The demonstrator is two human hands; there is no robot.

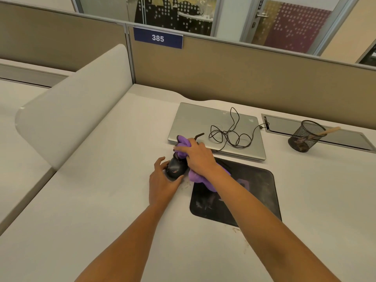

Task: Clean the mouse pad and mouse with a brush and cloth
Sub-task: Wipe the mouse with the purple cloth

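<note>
A black wired mouse (176, 167) sits on the white desk just left of the black mouse pad (254, 192). My left hand (162, 180) grips the mouse from its near side. My right hand (198, 155) is shut on a purple cloth (196, 177), pressing it against the far end of the mouse; the cloth trails under my wrist onto the pad's corner. The pad shows dusty smears. A brush with a wooden handle (330, 130) stands in the mesh cup at the right.
A closed silver laptop (195, 121) lies behind the mouse, with the mouse's coiled cable (230, 135) on its lid. A black mesh cup (306, 137) stands at the right by a desk cable hatch (345, 139). A white divider (77, 110) rises at the left. Crumbs lie near the pad.
</note>
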